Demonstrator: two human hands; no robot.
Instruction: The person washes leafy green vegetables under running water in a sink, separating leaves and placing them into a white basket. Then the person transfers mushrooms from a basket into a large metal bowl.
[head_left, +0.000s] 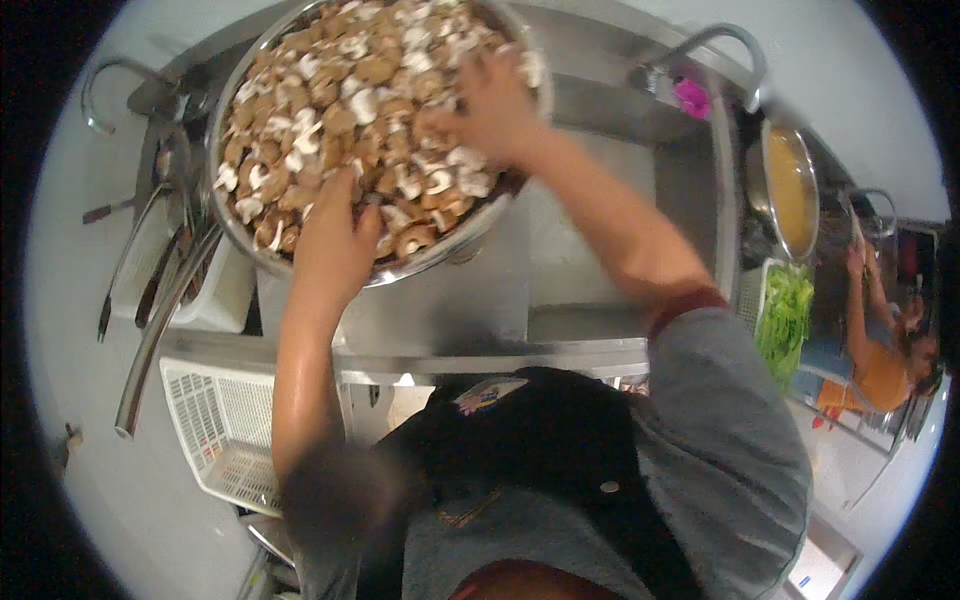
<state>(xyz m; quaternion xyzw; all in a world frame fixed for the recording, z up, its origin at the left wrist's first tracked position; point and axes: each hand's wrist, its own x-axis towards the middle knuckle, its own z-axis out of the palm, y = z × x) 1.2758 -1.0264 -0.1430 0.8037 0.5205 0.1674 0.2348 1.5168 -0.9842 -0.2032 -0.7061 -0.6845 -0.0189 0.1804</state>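
A large round steel bowl (386, 276) is heaped with brown and white mushrooms (375, 112), many looking cut or broken. It rests over the left part of a stainless steel sink (600, 217). My left hand (330, 232) reaches over the bowl's near rim, thumb apart from the fingers, and its fingertips sink among the mushrooms. Farther right, my right hand (495, 109) lies slightly blurred on the heap, fingers spread. No mushroom is plainly gripped in either hand.
Curved faucets (105, 82) (739, 37) stand at both sides. Left are long-handled utensils (161, 330) and a white plastic basket (225, 427) below. Right are a magenta object (691, 97), a bowl of yellow contents (791, 191), leafy greens (784, 315) and another person (885, 367).
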